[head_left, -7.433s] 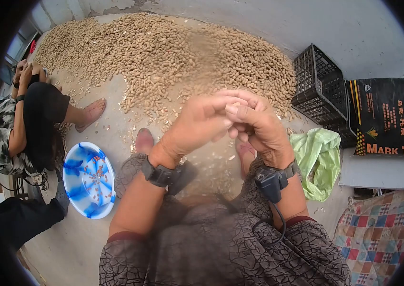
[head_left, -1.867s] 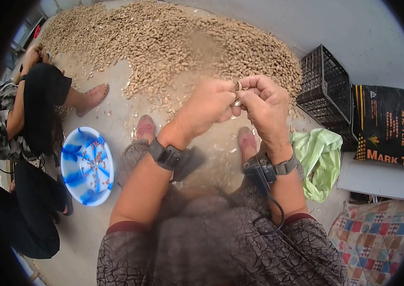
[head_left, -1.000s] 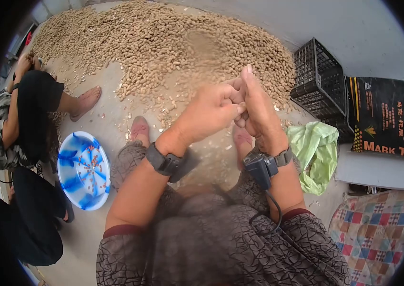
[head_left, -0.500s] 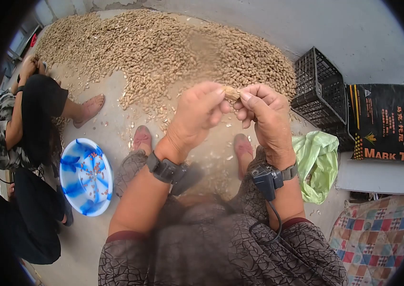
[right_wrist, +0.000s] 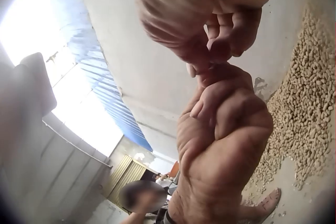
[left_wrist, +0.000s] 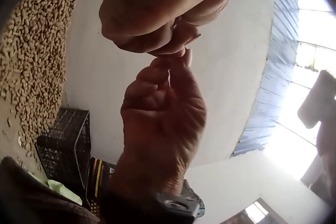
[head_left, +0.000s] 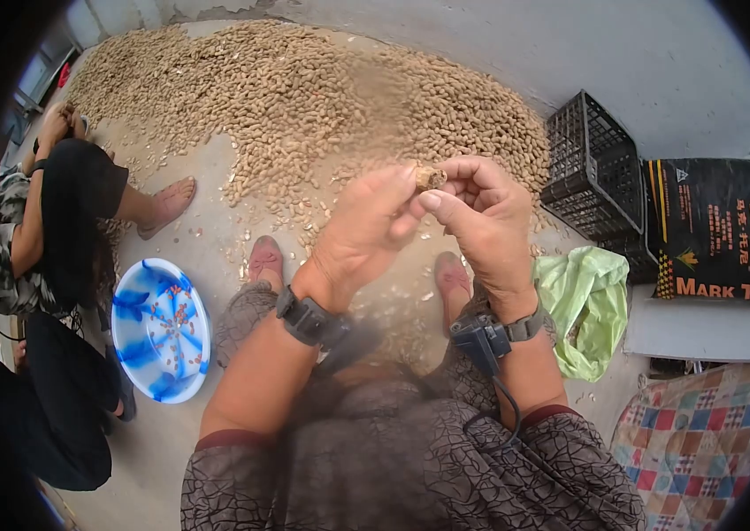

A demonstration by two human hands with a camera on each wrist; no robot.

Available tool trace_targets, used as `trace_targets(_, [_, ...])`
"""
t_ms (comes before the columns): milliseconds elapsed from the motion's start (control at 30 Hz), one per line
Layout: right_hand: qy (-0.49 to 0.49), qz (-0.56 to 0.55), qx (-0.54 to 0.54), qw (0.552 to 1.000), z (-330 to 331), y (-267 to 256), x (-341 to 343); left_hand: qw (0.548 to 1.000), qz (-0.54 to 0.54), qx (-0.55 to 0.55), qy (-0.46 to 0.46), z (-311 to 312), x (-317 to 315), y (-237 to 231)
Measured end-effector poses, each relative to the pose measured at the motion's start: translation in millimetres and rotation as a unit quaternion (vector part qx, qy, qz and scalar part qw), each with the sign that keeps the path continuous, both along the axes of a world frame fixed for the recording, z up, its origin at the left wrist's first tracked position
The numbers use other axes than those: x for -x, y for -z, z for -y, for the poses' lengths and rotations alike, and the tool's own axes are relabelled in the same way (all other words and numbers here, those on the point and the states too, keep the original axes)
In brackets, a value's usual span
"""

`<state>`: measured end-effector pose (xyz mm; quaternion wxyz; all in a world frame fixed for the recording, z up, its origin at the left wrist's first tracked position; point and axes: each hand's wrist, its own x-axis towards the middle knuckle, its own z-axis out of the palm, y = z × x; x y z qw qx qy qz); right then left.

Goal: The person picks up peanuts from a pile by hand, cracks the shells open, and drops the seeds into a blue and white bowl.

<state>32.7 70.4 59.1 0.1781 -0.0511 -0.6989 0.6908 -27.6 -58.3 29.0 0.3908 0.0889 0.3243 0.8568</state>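
Between the two hands in the head view is a tan peanut shell (head_left: 429,178), its near end looking broken. My left hand (head_left: 359,226) pinches it from the left with thumb and fingers. My right hand (head_left: 492,230) has its thumb and curled forefinger against the shell's right end. Both wrist views show the fingertips of the left hand (right_wrist: 223,124) and right hand (left_wrist: 163,113) meeting; the shell is hidden there. Behind them a large heap of unshelled peanuts (head_left: 286,97) spreads over the floor.
A blue and white basin (head_left: 132,341) holding reddish kernels is at left, beside a seated person (head_left: 83,190). To the right are a green bag (head_left: 600,292), a black crate (head_left: 583,168), a black printed sack (head_left: 720,230) and a patchwork cloth (head_left: 702,442).
Half a second ago the shell lay sideways between both hands' fingertips; now its end faces the camera. Earlier, my right hand was held straighter, with its fingers pointing up beside the left.
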Motion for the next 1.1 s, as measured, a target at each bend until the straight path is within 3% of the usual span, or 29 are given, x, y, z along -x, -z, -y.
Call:
trace_targets(33, [0.0,0.0,0.0,1.0,-1,3,0,1.0,0.005,-0.007,0.003,0,-1,0])
trace_targets(100, [0.014,-0.048,-0.119,0.992,-3,8,1,1.0,0.01,-0.014,0.005,1,-2,1])
trace_targets(300, [0.015,-0.084,-0.128,0.988,2,4,1,0.999,0.035,-0.035,0.006,1,-5,-2])
trace_targets(533, [0.027,-0.107,-0.12,0.987,-2,11,-1,0.999,-0.013,0.01,0.035,1,-7,-3])
trace_targets(600, [0.061,-0.111,-0.216,0.968,-4,12,-2,0.999,-0.016,0.002,0.04,0,-7,-4])
trace_targets(733, [0.06,-0.117,-0.175,0.976,3,8,-1,0.993,-0.096,0.068,0.001,2,-4,-8])
trace_targets(800, [0.078,-0.131,-0.244,0.958,1,10,0,0.986,-0.135,0.094,-0.008,6,0,-11])
trace_targets(1033, [0.025,-0.054,-0.15,0.987,-1,1,-6,0.979,-0.167,0.116,0.026,13,8,-14])
trace_targets(1100, [-0.043,0.006,-0.025,0.999,0,-8,-7,0.98,-0.164,0.102,0.043,13,8,-13])
